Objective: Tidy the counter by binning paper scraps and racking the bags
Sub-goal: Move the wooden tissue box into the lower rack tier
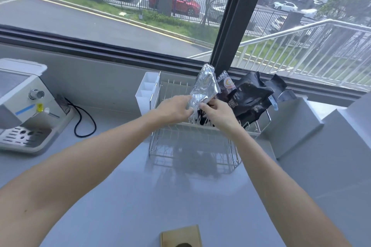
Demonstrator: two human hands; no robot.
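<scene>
Silver foil bag (204, 88) is standing upright over the wire rack (192, 136), with both hands pinching its lower edge: left hand (174, 109) and right hand (215, 113) are gripping it together. Dark bags (251, 96) (already racked) are leaning just beside it.

Both forearms bare; sleeves, if any, unseen.

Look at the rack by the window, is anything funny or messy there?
Yes. Snack bags, not dishes, fill the wire rack. The black bags lean crookedly against each other. Both hands, left and right, hold a crinkled silver bag.
</scene>
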